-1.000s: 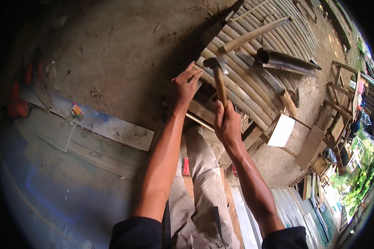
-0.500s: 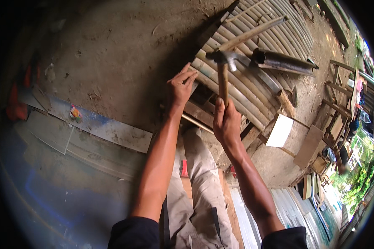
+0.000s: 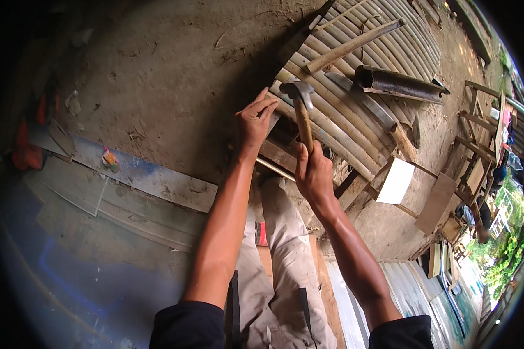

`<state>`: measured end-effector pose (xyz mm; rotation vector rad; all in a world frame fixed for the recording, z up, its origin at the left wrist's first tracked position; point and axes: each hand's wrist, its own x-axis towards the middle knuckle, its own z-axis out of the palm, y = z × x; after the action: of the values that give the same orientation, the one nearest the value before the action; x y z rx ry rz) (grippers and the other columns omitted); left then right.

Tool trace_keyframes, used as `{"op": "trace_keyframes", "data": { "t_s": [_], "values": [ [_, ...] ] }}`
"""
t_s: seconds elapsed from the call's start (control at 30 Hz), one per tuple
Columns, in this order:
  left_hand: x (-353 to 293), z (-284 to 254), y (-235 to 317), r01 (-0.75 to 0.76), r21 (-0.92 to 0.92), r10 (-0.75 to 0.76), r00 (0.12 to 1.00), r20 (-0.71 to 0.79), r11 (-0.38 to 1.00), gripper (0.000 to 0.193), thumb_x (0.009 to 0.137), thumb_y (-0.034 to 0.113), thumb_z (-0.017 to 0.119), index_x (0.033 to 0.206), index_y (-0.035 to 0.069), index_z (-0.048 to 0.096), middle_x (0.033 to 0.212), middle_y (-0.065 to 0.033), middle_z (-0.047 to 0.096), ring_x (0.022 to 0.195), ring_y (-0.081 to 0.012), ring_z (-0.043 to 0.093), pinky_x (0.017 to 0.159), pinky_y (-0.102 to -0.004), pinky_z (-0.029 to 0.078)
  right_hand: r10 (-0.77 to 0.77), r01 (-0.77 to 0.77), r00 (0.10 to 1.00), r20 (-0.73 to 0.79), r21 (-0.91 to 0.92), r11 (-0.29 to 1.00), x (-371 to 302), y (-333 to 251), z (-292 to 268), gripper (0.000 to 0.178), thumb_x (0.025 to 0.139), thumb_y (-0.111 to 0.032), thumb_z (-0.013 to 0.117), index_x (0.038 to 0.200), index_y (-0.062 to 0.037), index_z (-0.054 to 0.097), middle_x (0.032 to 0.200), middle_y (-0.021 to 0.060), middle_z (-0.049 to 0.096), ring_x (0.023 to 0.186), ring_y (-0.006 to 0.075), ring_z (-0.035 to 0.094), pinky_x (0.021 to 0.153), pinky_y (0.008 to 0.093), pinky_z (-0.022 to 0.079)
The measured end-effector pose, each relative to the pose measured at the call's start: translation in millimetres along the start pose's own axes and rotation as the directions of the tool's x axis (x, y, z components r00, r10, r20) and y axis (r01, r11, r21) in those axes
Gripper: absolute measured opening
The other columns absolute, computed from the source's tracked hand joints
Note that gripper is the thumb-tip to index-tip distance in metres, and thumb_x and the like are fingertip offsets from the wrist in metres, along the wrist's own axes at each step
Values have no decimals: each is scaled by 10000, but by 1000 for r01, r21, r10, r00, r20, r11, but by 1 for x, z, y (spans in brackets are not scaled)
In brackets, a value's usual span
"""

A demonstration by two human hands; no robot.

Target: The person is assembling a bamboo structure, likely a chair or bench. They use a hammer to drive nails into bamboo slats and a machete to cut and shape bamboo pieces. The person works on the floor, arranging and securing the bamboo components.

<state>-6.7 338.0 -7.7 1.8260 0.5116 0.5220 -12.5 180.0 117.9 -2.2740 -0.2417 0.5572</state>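
Note:
My right hand point(image 3: 315, 174) is wrapped round the wooden handle of a claw hammer point(image 3: 303, 123). The hammer's metal head is over the near-left slats of a bamboo slat panel point(image 3: 343, 131), close to the fingers of my left hand. At the panel's left corner, my left hand point(image 3: 254, 123) has its fingertips pressed together on the end of the nearest slat. Whatever they pinch, if anything, is too small to make out. A large knife point(image 3: 371, 109) with a wooden handle lies across the slats, right of the hammer.
A bamboo stick point(image 3: 355, 45) and a dark trough-shaped piece point(image 3: 400, 86) lie on the panel. Right of it are a white sheet point(image 3: 395, 180) and a brown board point(image 3: 435, 203). Wooden frames stand far right. A long pale board point(image 3: 157, 181) lies on the dirt floor at left.
The hammer has come down and left, its head now nearer my left hand and the slat's end. My left hand stays at the panel's corner.

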Motion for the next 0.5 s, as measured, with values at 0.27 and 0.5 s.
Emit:
{"op": "trace_keyframes", "data": {
  "t_s": [0.27, 0.5],
  "values": [
    [0, -6, -8, -9, -106, 16, 998, 63, 994, 174, 897, 13, 686, 1064, -6, 730, 1228, -197, 678, 1078, -191, 680, 922, -286, 528, 165, -162, 985, -45, 59, 985, 3, -18, -18, 307, 1052, -282, 481, 952, 6, 512, 629, 249, 566, 618, 471, 604, 549, 504, 440],
    [8, 2, -4, 381, -448, -389, 918, 79, 809, 268, 943, 102, 678, 1143, -76, 675, 1097, -120, 720, 1022, -118, 650, 888, -259, 520, 213, -208, 973, -91, 57, 976, -3, -9, -21, 329, 1051, -292, 492, 921, 6, 540, 627, 228, 563, 561, 430, 580, 530, 465, 439]
  ]
}}
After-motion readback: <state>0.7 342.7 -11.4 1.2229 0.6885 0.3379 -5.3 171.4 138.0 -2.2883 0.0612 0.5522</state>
